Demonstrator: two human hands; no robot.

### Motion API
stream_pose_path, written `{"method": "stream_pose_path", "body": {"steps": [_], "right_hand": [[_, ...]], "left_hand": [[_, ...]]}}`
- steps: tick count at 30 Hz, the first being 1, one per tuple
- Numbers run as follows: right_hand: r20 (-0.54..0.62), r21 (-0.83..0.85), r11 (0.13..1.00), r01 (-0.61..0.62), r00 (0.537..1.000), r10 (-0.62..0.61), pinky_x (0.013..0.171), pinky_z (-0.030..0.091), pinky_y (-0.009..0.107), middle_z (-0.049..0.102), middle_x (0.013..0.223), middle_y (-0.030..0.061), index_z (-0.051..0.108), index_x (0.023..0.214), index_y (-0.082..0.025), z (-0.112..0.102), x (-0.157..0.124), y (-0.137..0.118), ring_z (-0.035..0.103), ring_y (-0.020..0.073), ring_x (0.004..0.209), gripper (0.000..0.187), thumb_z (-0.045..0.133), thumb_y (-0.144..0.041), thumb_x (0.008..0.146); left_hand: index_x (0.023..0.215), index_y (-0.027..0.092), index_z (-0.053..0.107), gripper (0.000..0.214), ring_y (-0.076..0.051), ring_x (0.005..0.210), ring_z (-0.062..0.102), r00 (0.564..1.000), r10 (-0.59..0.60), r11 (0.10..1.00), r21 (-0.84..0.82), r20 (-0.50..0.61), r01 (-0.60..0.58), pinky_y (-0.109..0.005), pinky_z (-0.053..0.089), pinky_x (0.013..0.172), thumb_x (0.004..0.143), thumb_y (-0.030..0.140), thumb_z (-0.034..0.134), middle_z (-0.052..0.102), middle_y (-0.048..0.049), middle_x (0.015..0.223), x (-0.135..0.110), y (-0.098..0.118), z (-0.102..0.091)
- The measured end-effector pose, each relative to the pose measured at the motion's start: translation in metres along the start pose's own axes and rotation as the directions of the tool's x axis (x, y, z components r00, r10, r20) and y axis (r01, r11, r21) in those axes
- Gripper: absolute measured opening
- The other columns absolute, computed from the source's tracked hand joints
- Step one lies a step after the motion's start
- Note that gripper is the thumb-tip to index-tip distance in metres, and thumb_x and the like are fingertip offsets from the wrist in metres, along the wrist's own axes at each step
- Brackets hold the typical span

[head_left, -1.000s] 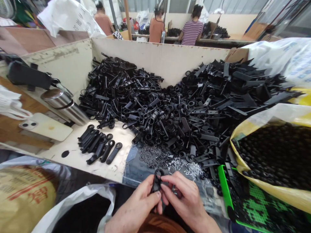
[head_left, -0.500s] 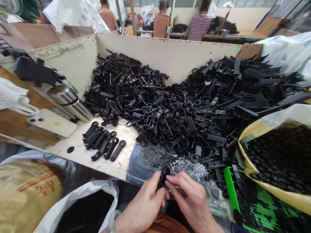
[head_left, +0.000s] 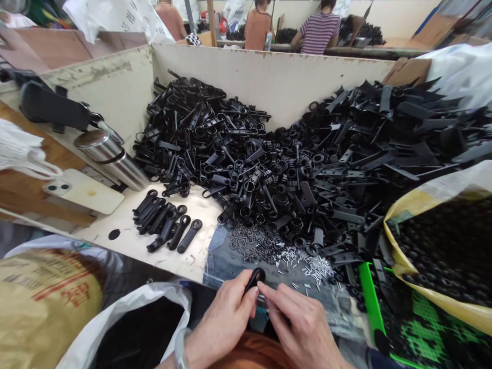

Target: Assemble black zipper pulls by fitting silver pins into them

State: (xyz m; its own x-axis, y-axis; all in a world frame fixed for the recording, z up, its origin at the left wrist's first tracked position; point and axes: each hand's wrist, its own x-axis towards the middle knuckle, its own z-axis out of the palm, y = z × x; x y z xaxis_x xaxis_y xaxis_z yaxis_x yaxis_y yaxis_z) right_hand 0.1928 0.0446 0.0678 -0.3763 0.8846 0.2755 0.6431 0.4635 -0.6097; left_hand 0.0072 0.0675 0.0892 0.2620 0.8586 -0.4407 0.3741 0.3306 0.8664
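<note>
1. At the bottom centre of the frame the left hand [head_left: 226, 318] grips a black part [head_left: 253, 279] between thumb and curled fingers, closed on its lower end.
2. The right hand [head_left: 303, 328] lies just right of it, its fingers narrowed to a pinch, the fingertips [head_left: 265, 289] touching the part's right side.
3. The part's long axis runs from lower left to upper right; its rounded ring end points up and away from the person, clear of both hands, while its lower end is hidden in the left hand.
4. Just above the hands, a scatter of small pins [head_left: 284, 253] lies on a clear plastic sheet [head_left: 219, 261] at the near edge of the table [head_left: 126, 241].
5. Left of centre, a short row [head_left: 165, 225] of like parts lies side by side on the bare table, ring ends up and right.
6. A large heap [head_left: 269, 159] of black parts fills the middle and right of the frame, against the box wall [head_left: 277, 82].
7. At the right edge a yellow bag [head_left: 442, 241] holds small black pieces, with a green crate [head_left: 369, 307] below it.
8. On the left stand a steel flask [head_left: 111, 159], lying tilted, and a white phone [head_left: 82, 190] beside it.
9. In the lower left are a tan sack [head_left: 42, 302] and a white bag [head_left: 126, 328] with dark contents.
10. Along the top of the frame three people sit with their backs turned at another bench [head_left: 346, 50].
</note>
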Motion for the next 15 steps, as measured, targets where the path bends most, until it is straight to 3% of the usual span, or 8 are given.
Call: {"method": "stream_pose_path", "body": {"steps": [4, 8, 11, 13, 15], "right_hand": [[0.035, 0.044, 0.999, -0.028, 0.999, 0.026, 0.069, 0.062, 0.028, 0.079, 0.098, 0.0073, 0.063, 0.136, -0.023, -0.005, -0.003, -0.003, 0.077, 0.0212, 0.078, 0.038, 0.051, -0.021, 0.1], [0.017, 0.066, 0.993, -0.096, 0.995, 0.095, 0.078, 0.063, 0.028, 0.076, 0.119, 0.0083, 0.046, 0.15, -0.028, -0.018, -0.008, -0.005, 0.078, 0.022, 0.093, 0.048, 0.052, -0.029, 0.103], [0.012, 0.05, 0.995, -0.091, 0.996, 0.091, 0.069, 0.062, 0.026, 0.077, 0.103, 0.0084, 0.058, 0.131, -0.026, -0.019, -0.01, -0.004, 0.077, 0.0204, 0.081, 0.03, 0.041, -0.024, 0.106], [0.039, 0.032, 0.998, -0.058, 0.998, 0.057, 0.058, 0.059, 0.023, 0.072, 0.087, 0.0062, 0.064, 0.119, -0.025, -0.015, -0.01, -0.003, 0.074, 0.018, 0.068, 0.031, 0.036, -0.02, 0.106], [0.05, -0.001, 0.999, -0.044, 0.998, 0.044, 0.054, 0.056, 0.021, 0.068, 0.084, 0.0058, 0.066, 0.12, -0.023, -0.01, -0.008, -0.002, 0.071, 0.0165, 0.064, 0.033, 0.035, -0.018, 0.106]], "left_hand": [[0.093, 0.021, 0.069, 0.025, -0.017, 0.063, 0.049, 1.0, 0.001, 0.99, -0.141, -0.003, -0.001, -0.026, 0.035, 0.065, 0.098, 0.041, 0.056, 0.058, 0.0022, 0.064, 0.001, -0.01, 0.001], [0.091, 0.02, 0.067, 0.03, -0.014, 0.061, 0.046, 0.999, -0.037, 0.956, -0.292, 0.024, 0.043, -0.024, 0.033, 0.059, 0.095, 0.049, 0.06, 0.056, 0.0034, 0.064, 0.001, -0.022, 0.002], [0.089, 0.02, 0.067, 0.033, -0.014, 0.062, 0.045, 0.994, -0.106, 0.892, -0.44, 0.024, 0.106, -0.023, 0.032, 0.057, 0.088, 0.054, 0.069, 0.056, 0.003, 0.064, -0.001, -0.032, 0.005], [0.091, 0.02, 0.067, 0.035, -0.014, 0.063, 0.046, 0.99, -0.139, 0.86, -0.493, 0.02, 0.131, -0.023, 0.033, 0.058, 0.085, 0.055, 0.072, 0.056, 0.003, 0.065, -0.001, -0.037, 0.007], [0.092, 0.02, 0.067, 0.036, -0.014, 0.063, 0.045, 0.989, -0.145, 0.853, -0.504, 0.025, 0.137, -0.023, 0.033, 0.058, 0.084, 0.055, 0.072, 0.055, 0.0034, 0.064, -0.001, -0.039, 0.009]]}}
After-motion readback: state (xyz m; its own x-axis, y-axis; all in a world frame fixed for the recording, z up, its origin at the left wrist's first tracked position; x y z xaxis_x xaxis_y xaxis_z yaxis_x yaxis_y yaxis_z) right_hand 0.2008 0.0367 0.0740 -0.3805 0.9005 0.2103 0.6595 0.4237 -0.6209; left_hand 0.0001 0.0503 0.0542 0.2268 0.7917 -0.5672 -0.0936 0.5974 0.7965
